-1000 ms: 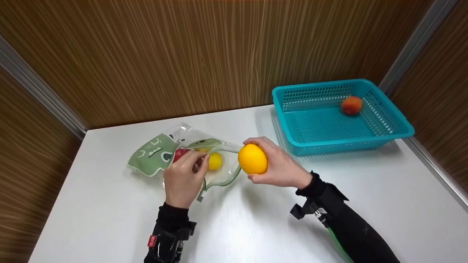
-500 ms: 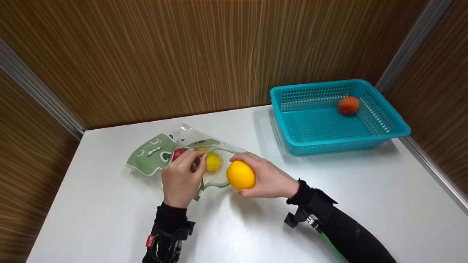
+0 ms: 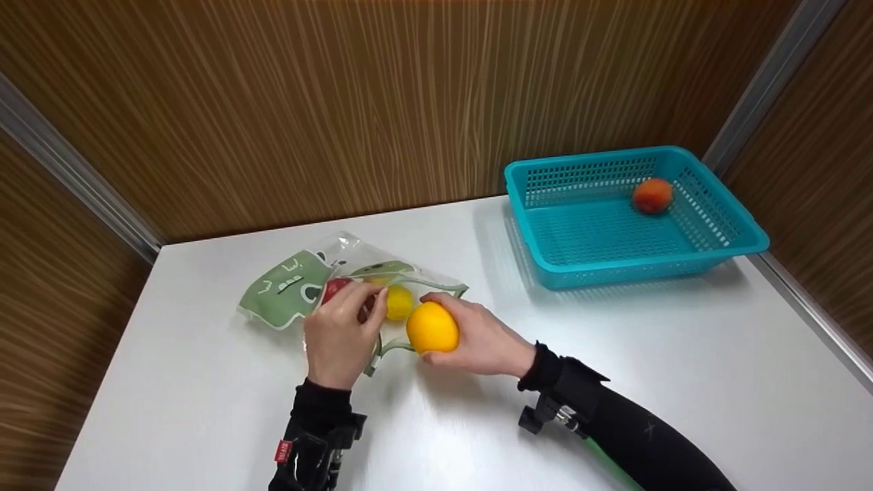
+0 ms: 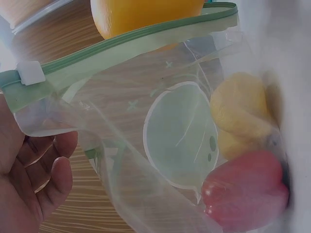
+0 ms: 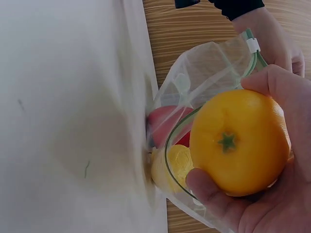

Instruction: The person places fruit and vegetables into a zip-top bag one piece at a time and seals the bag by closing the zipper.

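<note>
My left hand pinches the edge of a clear zip bag with green cartoon prints and a green zip rim. The bag lies on the table, its mouth parted towards the right. Near the left fingers, a white slider sits on the rim. Inside rest a red pepper-like thing and yellow round fruit, partly veiled by the plastic. My right hand grips an orange by its sides at the bag's mouth. Its green star-shaped stem end shows in the right wrist view.
A turquoise basket stands at the back right, with a reddish-orange peach inside. The white table meets a wood-grain wall behind, with side panels left and right.
My right hand has carried the orange left and slightly towards me, from the bag's right edge to over its mouth. The left hand keeps its hold, almost still.
</note>
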Demonstrator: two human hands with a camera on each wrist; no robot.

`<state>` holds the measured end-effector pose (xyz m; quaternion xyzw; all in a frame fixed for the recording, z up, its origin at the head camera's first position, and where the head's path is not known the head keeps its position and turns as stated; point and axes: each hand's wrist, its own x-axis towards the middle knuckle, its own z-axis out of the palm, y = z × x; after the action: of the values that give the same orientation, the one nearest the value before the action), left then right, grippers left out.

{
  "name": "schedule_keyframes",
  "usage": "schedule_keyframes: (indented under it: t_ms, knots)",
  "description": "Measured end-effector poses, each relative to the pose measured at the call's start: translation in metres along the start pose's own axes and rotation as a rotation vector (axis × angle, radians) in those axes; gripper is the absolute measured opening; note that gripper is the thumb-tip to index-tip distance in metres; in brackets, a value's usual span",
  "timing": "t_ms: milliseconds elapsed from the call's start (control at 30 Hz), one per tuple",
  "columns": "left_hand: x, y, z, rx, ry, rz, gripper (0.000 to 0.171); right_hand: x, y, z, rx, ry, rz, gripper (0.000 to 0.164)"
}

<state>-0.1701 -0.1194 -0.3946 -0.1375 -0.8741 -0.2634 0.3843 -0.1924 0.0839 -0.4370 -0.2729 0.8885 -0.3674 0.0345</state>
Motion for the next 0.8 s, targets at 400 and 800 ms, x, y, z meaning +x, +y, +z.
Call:
schedule_keyframes:
  t_ms: [400,800]
  knots:
    - [0.0,0.0,0.0,0.006,0.0,0.009,0.008,0.031,-0.005,0.018,-0.086,0.043,0.004,0.076]
    - [-0.001,0.004,0.004,-0.018,-0.014,0.041,0.01,0.054,-0.003,0.031,-0.136,0.009,0.022,0.067]
